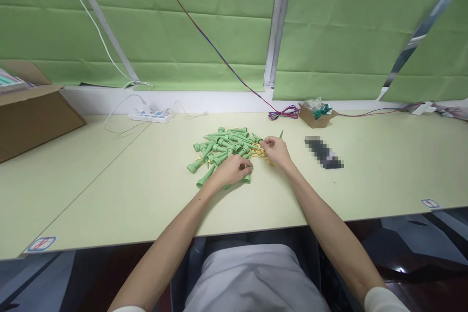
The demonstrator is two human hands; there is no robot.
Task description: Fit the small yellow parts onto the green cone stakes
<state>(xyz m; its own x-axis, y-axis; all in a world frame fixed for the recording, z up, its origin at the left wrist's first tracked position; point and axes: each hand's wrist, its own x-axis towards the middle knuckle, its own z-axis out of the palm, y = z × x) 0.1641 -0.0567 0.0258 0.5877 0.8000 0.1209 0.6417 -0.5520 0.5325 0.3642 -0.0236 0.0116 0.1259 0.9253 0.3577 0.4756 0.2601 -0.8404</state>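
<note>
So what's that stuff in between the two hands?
In the head view, small yellow pieces and some green cones lie between the left hand and the right hand.

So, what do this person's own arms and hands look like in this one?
Both the left hand and right hand are without gloves. The forearms are bare, with no watch or bracelet visible. Pale, whitish sleeves show at the picture's bottom edge; the shirt looks light grey.

A power strip [153,116] sits between a cardboard box [36,119] and coiled wires [284,113].
</note>
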